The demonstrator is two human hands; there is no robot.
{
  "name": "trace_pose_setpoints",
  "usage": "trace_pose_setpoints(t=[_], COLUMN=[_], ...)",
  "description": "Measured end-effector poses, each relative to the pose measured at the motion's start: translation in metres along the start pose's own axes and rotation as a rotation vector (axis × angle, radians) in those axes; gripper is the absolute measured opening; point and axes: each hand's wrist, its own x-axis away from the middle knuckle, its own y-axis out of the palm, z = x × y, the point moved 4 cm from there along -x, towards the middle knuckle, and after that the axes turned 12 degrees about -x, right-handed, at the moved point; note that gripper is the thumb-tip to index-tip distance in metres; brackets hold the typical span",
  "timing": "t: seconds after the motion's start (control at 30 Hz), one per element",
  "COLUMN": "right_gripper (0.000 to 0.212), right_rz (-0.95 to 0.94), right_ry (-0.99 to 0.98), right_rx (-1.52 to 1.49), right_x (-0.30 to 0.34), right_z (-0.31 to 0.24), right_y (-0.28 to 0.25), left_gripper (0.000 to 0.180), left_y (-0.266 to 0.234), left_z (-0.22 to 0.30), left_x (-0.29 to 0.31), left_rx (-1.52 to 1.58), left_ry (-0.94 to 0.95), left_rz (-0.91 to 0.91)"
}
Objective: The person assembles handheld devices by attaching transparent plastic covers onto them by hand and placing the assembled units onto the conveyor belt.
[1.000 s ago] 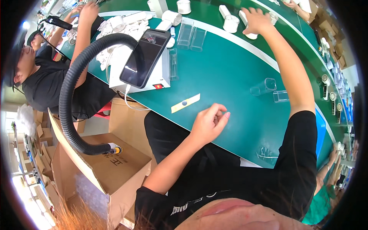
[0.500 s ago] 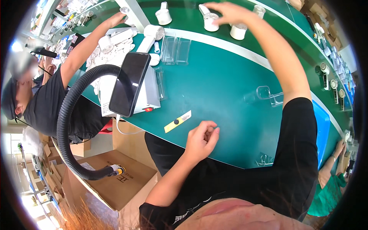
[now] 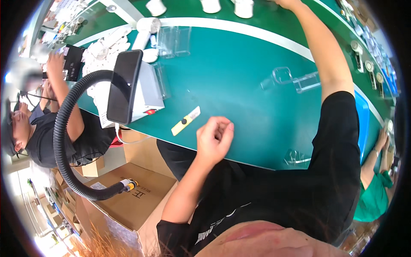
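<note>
My left hand (image 3: 215, 139) hovers at the near edge of the green table, its fingers curled in a loose fist with nothing visible in them. Closest to it lies a flat yellow strip (image 3: 185, 121) with a black round knob and a pale end. My right arm stretches far forward over the white rail. The right hand (image 3: 287, 3) is cut off by the upper rim, so its fingers cannot be made out. Left of it on the far green surface stand white round-headed units (image 3: 244, 8), partly out of view.
A phone (image 3: 124, 88) stands before a white box (image 3: 147, 96), beside a black flexible hose (image 3: 60, 132). Clear plastic trays (image 3: 174, 42) lie behind; another clear tray (image 3: 307, 82) is at right. White parts (image 3: 105, 49) are heaped at left, near a co-worker (image 3: 55, 137). An open carton (image 3: 128, 201) sits below.
My right hand has moved right and farther forward, away from the white units. My left hand stays curled. The view has shifted, and the co-worker's arm has drawn back from the far surface.
</note>
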Motion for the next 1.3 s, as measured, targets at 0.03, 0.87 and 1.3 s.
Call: trace_pose_setpoints(t=[0.03, 0.87, 1.3], right_gripper=[0.023, 0.032, 0.075], right_rz=[0.022, -0.525, -0.57], right_ry=[0.056, -0.226, 0.145], right_rx=[-0.185, 0.132, -0.046], right_x=[0.01, 0.37, 0.39], right_z=[-0.005, -0.181, -0.155], right_y=[-0.016, 0.022, -0.041], left_gripper=[0.008, 0.044, 0.04], left_y=[0.002, -0.035, -0.185], left_z=[0.0, 0.01, -0.225], left_x=[-0.001, 0.021, 0.18], left_rx=[0.013, 0.872, 1.59], left_ry=[-0.013, -0.071, -0.045], left_rz=[0.003, -0.365, 0.409])
